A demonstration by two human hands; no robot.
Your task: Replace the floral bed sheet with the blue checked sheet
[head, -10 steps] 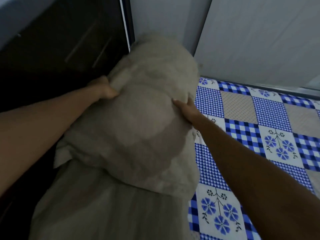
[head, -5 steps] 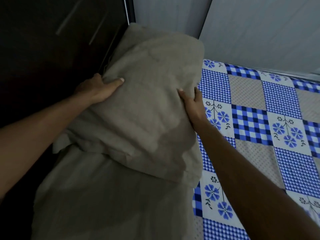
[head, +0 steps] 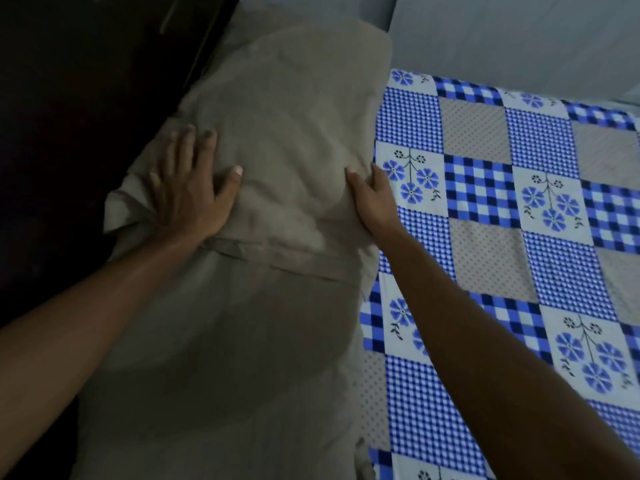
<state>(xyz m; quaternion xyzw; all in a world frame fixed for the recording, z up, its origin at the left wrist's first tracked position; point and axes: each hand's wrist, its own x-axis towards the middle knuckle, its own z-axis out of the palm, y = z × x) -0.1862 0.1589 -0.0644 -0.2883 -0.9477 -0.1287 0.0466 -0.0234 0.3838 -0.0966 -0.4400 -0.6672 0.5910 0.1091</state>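
Fingers (head: 207,142) of the left hand (head: 188,188) lie straight and spread apart, palm down, pressing flat on the 9 o'clock side of the upper beige fabric pillow (head: 294,133). The right hand (head: 375,199) sits at that pillow's 3 o'clock edge with its thumb laid on top and one finger straight along the side; whether the remaining fingers curl under the edge cannot be told. Two pillows show in all: the upper one lies towards 12 o'clock, its lower hem overlapping the lower beige fabric pillow (head: 225,358), which runs down to 6 o'clock. One blue checked sheet (head: 485,209), a flat patchwork cloth of gingham, dotted tan and blue-flower squares, is spread over the bed from 1 o'clock to 5 o'clock, touching both pillows along their right edges. Dark wooden furniture (head: 69,98) fills the 9 to 11 o'clock side, and a plain grey wall (head: 519,36) stands at 1 o'clock.
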